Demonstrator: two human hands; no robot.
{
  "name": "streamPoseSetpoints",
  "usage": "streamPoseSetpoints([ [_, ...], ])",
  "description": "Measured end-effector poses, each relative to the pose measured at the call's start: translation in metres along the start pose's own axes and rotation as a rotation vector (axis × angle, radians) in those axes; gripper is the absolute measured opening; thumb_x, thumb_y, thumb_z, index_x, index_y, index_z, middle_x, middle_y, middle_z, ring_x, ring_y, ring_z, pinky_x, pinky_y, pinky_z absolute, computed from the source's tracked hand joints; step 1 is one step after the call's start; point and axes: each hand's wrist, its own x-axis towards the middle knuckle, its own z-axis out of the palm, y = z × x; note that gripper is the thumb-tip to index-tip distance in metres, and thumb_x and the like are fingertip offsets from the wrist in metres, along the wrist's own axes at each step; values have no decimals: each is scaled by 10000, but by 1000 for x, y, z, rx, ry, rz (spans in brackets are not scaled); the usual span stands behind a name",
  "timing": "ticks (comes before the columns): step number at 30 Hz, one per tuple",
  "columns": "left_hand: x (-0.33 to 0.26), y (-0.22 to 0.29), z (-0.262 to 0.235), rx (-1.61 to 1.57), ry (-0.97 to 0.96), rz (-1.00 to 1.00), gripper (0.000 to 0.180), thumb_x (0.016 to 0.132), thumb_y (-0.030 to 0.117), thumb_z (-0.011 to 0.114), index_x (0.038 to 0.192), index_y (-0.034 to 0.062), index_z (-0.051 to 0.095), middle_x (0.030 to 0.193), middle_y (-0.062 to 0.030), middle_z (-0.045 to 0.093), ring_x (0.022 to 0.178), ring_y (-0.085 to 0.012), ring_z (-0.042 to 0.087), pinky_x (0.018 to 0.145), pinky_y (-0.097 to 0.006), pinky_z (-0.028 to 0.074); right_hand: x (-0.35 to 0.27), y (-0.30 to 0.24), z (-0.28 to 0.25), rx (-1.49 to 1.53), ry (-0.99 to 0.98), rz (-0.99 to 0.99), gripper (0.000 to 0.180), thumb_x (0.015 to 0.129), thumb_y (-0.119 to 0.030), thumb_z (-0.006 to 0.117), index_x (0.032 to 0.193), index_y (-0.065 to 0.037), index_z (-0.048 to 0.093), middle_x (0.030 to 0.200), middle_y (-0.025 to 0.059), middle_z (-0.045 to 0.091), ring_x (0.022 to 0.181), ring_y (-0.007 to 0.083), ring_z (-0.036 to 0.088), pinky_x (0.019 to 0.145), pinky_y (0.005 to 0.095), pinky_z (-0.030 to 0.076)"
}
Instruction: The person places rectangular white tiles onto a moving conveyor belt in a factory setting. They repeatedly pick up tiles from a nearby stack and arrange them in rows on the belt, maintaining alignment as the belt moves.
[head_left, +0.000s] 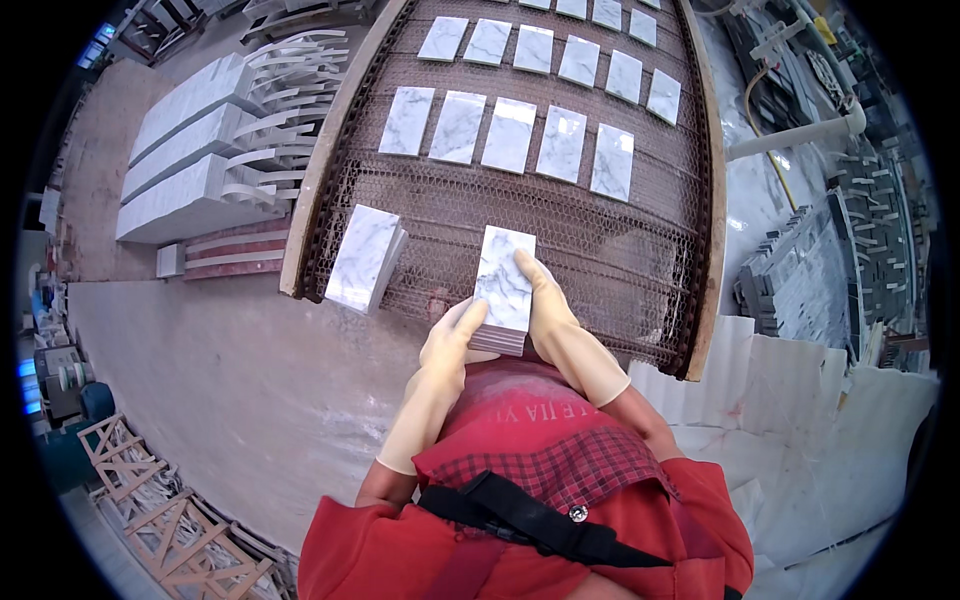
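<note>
Both hands wear cream rubber gloves and grip a stack of marble tiles (503,275), white with grey veins, held close to my body at the near end of a mesh conveyor. My left hand (452,335) is closed on the stack's lower left, thumb on the top tile and fingers partly hidden beneath. My right hand (545,300) clasps the right side, its thumb on the top face. To the left, a second stack of tiles (362,258) rests on the conveyor's near left corner. Farther up, single tiles (508,134) lie in spaced rows.
The brown mesh conveyor belt (450,205) runs away from me between wooden side rails (712,200). Stacked pale stone blocks (190,150) and curved strips stand at left. A wooden crate frame (175,520) is lower left. White sheeting (780,400) hangs at right.
</note>
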Motion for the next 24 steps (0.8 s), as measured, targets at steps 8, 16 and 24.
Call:
streamPoseSetpoints([
  [8,12,-4,-25,-83,-21,-60,587,1071,372,703,1519,5,603,1398,-159,705,1223,-294,733,962,-483,662,-31,-9,12,-590,88,-36,782,1076,-444,696,1688,-54,402,1510,157,655,1372,288,652,1181,469,495],
  [16,32,-56,-49,-4,-63,33,618,1037,296,757,1548,4,570,1422,-170,692,1206,-303,745,968,-444,659,-42,-15,-9,-1276,159,-92,718,1008,-540,701,1564,-97,601,1404,201,739,1309,323,707,1097,428,538],
  [24,-3,-27,-22,543,230,-5,640,958,447,814,1539,232,653,1355,-127,749,1067,-241,732,673,-406,593,-37,-28,-4,-1661,181,-148,604,1000,-580,716,1211,-14,756,1154,176,802,1077,301,771,985,420,573],
])
